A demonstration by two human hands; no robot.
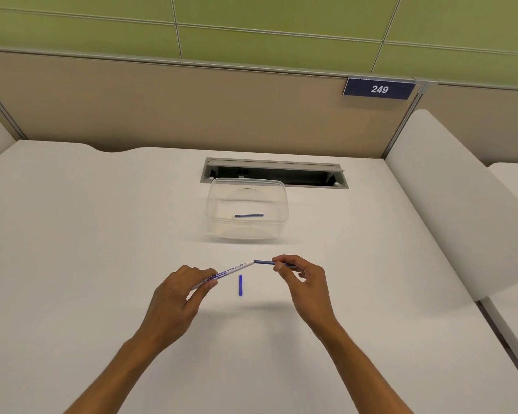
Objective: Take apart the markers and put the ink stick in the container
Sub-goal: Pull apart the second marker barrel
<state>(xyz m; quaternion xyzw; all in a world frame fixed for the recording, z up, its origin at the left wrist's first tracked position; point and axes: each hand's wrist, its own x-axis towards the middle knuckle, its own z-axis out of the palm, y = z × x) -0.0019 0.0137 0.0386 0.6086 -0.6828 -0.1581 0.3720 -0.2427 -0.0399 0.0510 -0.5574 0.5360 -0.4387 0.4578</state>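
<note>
1. Two bare hands are working just above a white counter (102, 234).
2. The left hand (183, 289) is closing its fingers around the white marker body (233, 268), holding it by the lower left end.
3. The marker body is tilting up to the right. Its label is showing the words "WHITE BOARD" in dark letters, and a blue band beside them is reading "MARKER". The smaller print is too tiny to read.
4. The right hand (302, 274) is pinching a thin dark blue ink stick (263, 262) between its thumb and fingers.
5. The ink stick is sticking out of the open right end of the marker body. One tip is still sitting at the mouth of the marker body, and the other end is hiding behind the fingers.
6. A small bright blue piece (240, 285) is lying on the counter between the two hands, pointing straight away from the person. I cannot tell if it is a cap or a plug.
7. A clear plastic container (219, 201) is sitting on the counter farther back, well apart from the hands.
8. Another ink stick (248, 216) is lying flat on the bottom of the container.
9. A dark blue sign (379, 89) on the tan wall behind the counter is showing the number "249" in white.
10. A long grey slot (274, 174) is opening in the counter just behind the container.
</note>
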